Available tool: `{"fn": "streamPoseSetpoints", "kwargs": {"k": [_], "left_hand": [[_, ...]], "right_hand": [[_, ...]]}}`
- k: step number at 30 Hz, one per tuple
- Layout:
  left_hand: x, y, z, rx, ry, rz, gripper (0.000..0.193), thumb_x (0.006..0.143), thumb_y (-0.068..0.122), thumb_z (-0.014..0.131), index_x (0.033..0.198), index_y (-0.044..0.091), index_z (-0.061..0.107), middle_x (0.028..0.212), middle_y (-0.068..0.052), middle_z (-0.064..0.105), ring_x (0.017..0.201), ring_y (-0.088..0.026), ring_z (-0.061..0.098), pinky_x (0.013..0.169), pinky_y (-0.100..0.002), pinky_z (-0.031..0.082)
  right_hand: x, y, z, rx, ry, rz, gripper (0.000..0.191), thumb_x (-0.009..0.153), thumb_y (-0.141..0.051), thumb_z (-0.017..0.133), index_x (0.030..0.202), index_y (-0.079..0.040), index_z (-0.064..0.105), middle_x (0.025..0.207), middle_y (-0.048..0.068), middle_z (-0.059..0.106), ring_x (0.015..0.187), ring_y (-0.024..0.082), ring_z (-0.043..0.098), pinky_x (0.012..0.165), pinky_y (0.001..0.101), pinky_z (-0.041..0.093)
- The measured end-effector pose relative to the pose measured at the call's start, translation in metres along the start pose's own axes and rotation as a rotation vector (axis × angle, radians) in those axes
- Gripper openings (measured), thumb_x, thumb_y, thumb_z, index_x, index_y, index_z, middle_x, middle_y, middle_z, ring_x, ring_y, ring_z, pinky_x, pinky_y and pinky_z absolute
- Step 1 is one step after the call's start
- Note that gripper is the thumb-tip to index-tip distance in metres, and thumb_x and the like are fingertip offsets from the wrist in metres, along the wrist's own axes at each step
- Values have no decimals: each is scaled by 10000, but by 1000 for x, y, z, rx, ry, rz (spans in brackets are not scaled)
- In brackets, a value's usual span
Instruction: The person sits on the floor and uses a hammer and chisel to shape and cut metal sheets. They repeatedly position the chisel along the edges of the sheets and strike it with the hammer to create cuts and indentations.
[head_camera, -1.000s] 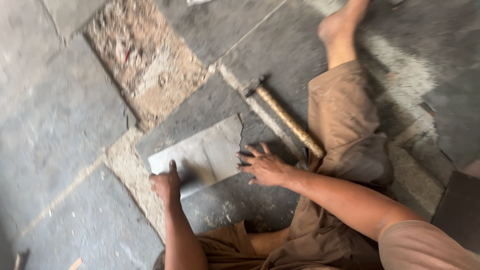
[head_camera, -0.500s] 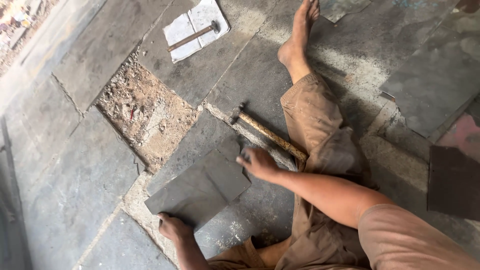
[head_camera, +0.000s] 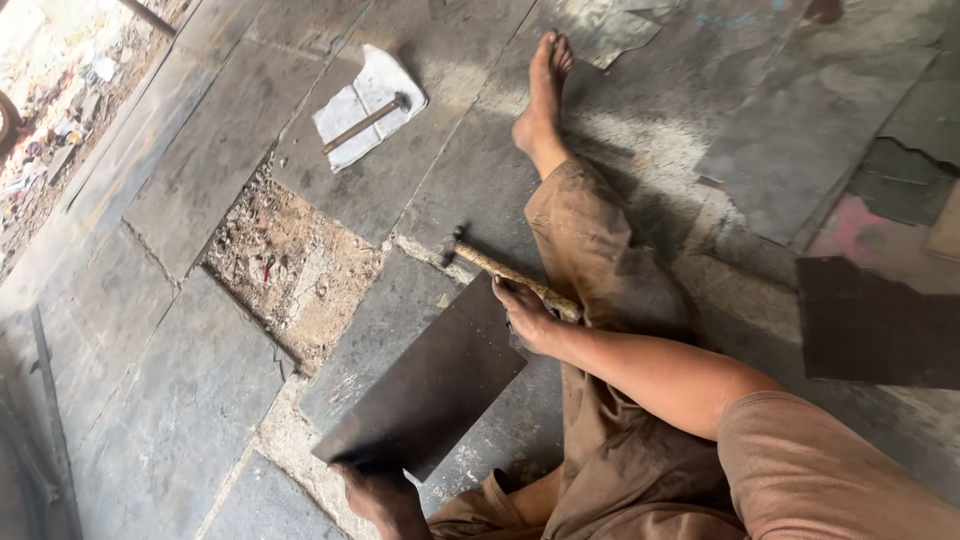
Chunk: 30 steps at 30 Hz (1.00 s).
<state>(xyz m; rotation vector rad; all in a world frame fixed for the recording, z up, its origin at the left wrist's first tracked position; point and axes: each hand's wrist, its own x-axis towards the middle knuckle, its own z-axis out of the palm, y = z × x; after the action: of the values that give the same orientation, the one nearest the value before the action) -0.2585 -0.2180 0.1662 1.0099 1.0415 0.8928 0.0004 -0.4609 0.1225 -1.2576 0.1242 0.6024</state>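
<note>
At nine o'clock the stone floor (head_camera: 180, 390) is paved in grey slabs, and just right of them lies a bare patch of dirt (head_camera: 285, 270) where one slab is missing. Toward eleven o'clock a small hammer (head_camera: 365, 122) rests on a pale sheet (head_camera: 345, 110). In the middle, at about six o'clock, the left hand (head_camera: 375, 492) has its grip closed on the near lower corner of a dark square tile (head_camera: 425, 385), which is tilted up off the floor. The right hand (head_camera: 525, 315), at the tile's far corner around one o'clock from it, lies with fingers spread and flat against the edge, steadying rather than clasping. The tile looks stiff, fairly heavy and likely brittle at its thin edges, so opposite corners seem the sound places to hold it. Just beyond the right hand a wooden-handled hammer (head_camera: 510, 275) lies on the floor beside the person's leg (head_camera: 600, 250).
</note>
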Motion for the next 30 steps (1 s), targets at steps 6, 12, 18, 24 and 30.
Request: {"fn": "streamPoseSetpoints", "kwargs": {"k": [6,12,18,24,30], "left_hand": [[-12,-17,-6,-203,-151,-108,584,1050,602,428,1277,100,623,1116,-40,675,984,-220,628,921,-389,511],[-35,-1,1,-330,-370,-111,623,1089,588,402,1448,93,523,1377,-88,555,1256,-286,525,1129,-468,395],[-39,3,0,-311,-392,-129,594,1052,546,416,1419,96,543,1372,-80,594,1233,-273,573,1085,-446,442],[-32,1,-11,223,80,227,513,1096,427,457,1333,-1,617,1227,-141,654,1074,-267,628,951,-405,529],[-95,39,-12,853,52,1022,426,1086,279,481,1308,-42,652,1168,-171,673,1064,-281,640,915,-397,559]], "right_hand": [[-18,6,-14,219,68,-190,680,890,-646,616,1358,-152,602,1327,-39,610,1208,111,515,1078,311,369],[-34,-8,-22,338,70,-265,607,930,-596,666,1190,-48,687,1219,-13,653,1170,94,490,1068,309,352],[-39,-12,-27,147,210,-192,633,919,-639,591,1126,-63,752,1026,48,725,947,141,588,925,292,455],[-51,3,-27,-590,283,-323,961,1073,-719,443,1227,227,515,852,216,515,680,272,474,576,444,421],[-141,-16,1,-644,-433,-4,978,944,-788,432,1360,85,581,1093,240,741,745,249,695,644,437,572]]}}
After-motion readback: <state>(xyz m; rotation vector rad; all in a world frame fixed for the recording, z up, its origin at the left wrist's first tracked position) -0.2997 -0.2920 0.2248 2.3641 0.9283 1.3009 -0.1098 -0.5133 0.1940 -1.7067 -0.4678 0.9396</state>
